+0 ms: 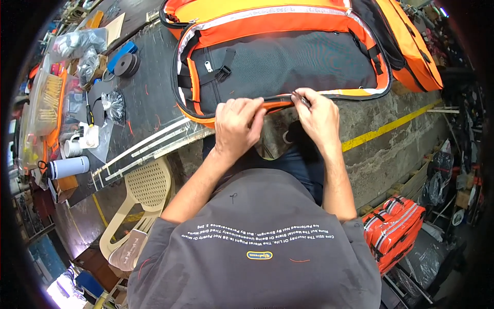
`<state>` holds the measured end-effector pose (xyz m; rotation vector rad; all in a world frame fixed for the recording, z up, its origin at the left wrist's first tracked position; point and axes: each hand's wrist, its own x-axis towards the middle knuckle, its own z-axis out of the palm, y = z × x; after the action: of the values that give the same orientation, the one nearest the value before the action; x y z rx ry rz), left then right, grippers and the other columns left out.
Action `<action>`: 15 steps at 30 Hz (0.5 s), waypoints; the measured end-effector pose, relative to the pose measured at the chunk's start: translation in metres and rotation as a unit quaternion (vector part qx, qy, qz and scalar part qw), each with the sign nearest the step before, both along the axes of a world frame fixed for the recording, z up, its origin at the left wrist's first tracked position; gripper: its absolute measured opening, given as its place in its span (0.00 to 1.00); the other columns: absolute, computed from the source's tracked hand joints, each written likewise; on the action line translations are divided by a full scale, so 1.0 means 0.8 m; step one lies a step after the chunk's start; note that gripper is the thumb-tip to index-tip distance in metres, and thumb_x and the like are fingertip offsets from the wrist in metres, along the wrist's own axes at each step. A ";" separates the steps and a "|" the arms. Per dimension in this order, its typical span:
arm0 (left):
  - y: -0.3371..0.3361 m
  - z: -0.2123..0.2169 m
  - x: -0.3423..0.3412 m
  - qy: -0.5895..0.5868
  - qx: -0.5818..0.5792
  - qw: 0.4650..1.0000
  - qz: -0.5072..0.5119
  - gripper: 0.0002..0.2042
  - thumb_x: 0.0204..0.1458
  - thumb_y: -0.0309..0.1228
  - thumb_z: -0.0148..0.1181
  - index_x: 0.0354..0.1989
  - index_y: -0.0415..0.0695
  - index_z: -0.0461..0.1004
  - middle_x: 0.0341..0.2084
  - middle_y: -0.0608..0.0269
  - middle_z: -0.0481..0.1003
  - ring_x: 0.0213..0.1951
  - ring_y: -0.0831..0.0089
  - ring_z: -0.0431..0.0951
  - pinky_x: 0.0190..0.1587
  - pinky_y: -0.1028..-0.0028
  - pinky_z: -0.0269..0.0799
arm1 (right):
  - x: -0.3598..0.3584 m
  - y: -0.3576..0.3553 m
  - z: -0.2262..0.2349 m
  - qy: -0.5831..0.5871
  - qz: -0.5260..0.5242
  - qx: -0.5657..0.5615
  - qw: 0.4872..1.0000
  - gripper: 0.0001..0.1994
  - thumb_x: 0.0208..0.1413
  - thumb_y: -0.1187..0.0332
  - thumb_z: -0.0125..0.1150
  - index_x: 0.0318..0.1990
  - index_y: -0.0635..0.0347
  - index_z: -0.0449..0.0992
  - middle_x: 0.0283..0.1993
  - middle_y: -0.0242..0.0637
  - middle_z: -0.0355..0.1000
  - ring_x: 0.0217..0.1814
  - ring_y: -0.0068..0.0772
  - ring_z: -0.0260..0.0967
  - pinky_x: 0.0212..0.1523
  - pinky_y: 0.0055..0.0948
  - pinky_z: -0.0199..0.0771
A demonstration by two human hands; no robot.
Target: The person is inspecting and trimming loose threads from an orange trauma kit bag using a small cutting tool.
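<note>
An orange and black bag [288, 59] lies opened on the table, its near rim hanging over the front edge. Thumb and fingers of my left hand [238, 123] are closed on that rim, at the orange fabric and black zipper edging. Just to the right, my right hand [320, 118] pinches a small dark object [304, 101] against the same edging; its kind is mostly hidden by my fingers. Inside the bag are a grey lining, a black strap with a buckle [223, 72] and a white zipper pull [208, 66].
At the left on the dark table [154, 92] are a black spool [127, 65], a white bottle [69, 168], a mug [72, 147] and plastic bins [47, 103]. A beige chair [149, 188] stands below. Another orange bag [395, 232] sits at the lower right.
</note>
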<state>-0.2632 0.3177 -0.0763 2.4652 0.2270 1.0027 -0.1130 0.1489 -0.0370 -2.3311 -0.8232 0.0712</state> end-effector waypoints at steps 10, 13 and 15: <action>0.015 -0.001 0.034 0.067 -0.016 0.997 0.031 0.07 0.56 0.31 0.72 0.41 0.48 0.86 0.28 0.63 0.76 0.33 0.59 0.80 0.36 0.58 0.70 | 0.079 0.045 -0.023 0.132 0.031 -0.037 0.990 0.13 0.61 0.57 0.69 0.44 0.54 0.90 0.39 0.47 0.86 0.46 0.50 0.87 0.49 0.45 0.83; 0.011 0.003 0.034 0.048 0.049 0.997 0.038 0.07 0.54 0.31 0.75 0.40 0.50 0.87 0.25 0.66 0.74 0.28 0.64 0.78 0.31 0.62 0.66 | 0.081 0.040 -0.022 0.159 0.054 -0.019 0.986 0.12 0.62 0.61 0.69 0.46 0.57 0.90 0.35 0.40 0.87 0.37 0.29 0.84 0.44 0.34 0.82; 0.007 0.011 0.035 0.041 0.091 0.994 0.036 0.08 0.53 0.32 0.75 0.41 0.52 0.87 0.26 0.69 0.75 0.30 0.67 0.77 0.34 0.63 0.63 | 0.079 0.034 -0.011 0.157 0.056 -0.061 0.984 0.12 0.60 0.61 0.69 0.44 0.58 0.90 0.34 0.42 0.86 0.36 0.33 0.85 0.45 0.36 0.82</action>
<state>-0.2348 0.3236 -0.0672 2.6833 0.2641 0.9915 -0.0501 0.1759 -0.0455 -2.3021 -0.8075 0.5372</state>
